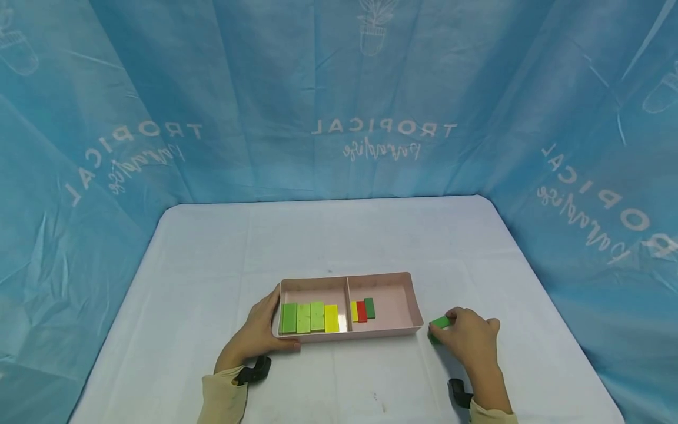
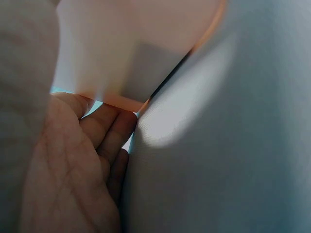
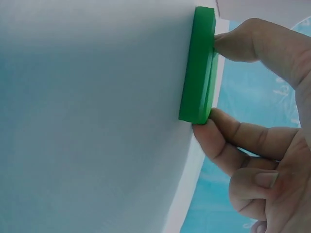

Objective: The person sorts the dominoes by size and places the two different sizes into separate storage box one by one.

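A pale pink two-compartment box (image 1: 382, 335) lies on the white table. My left hand (image 1: 259, 330) grips its left end, thumb along the front wall and fingers at the left side; in the left wrist view the fingers (image 2: 114, 128) meet the edge of the box (image 2: 102, 53). Just off the box's right end, my right hand (image 1: 473, 338) pinches a green block (image 1: 441, 322) between thumb and fingertips. In the right wrist view this block (image 3: 197, 68) shows a long, narrow side, with the thumb at one end and fingers at the other.
The left compartment holds several light green blocks (image 1: 303, 318) and a yellow block (image 1: 331, 318). In the right one are a small yellow block (image 1: 354, 311), a red block (image 1: 362, 311) and a dark green block (image 1: 369, 308). Blue printed curtains (image 1: 275, 88) surround the table (image 1: 328, 241).
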Demonstrator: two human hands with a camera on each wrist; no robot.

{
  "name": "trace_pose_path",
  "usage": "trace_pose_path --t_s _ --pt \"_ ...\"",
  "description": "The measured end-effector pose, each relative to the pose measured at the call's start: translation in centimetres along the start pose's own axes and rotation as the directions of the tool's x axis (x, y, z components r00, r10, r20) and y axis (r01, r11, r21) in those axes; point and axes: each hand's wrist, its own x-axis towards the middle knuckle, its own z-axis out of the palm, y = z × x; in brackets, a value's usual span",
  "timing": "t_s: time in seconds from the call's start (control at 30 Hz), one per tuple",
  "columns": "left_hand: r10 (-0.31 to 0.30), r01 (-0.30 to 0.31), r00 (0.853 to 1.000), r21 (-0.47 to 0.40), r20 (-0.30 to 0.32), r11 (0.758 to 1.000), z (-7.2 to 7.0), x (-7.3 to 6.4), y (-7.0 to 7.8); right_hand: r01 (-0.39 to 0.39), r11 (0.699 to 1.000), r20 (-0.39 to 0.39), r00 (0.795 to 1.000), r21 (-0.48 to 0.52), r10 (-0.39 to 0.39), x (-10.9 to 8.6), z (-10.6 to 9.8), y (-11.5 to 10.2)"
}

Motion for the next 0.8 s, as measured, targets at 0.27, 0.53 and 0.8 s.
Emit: trace_pose_path --t_s 0.27,0.53,0.8 --pt "-0.003 0.003 1.0 -0.004 -0.003 1.0 0.0 0.0 0.0 0.083 0.997 -0.144 0.986 0.011 -0.08 0.4 0.2 0.0" --pt "-0.007 0.007 1.0 -0.013 -0.003 1.0 -0.1 -0.1 0.0 0.237 0.971 -0.389 0.897 0.023 -0.209 1.3 -0.6 -1.1" --pt "-0.005 0.005 1.0 -0.003 0.0 1.0 -0.1 -0.1 0.1 0.413 0.91 -0.491 0.798 0.023 -0.349 2.3 -1.4 -2.4"
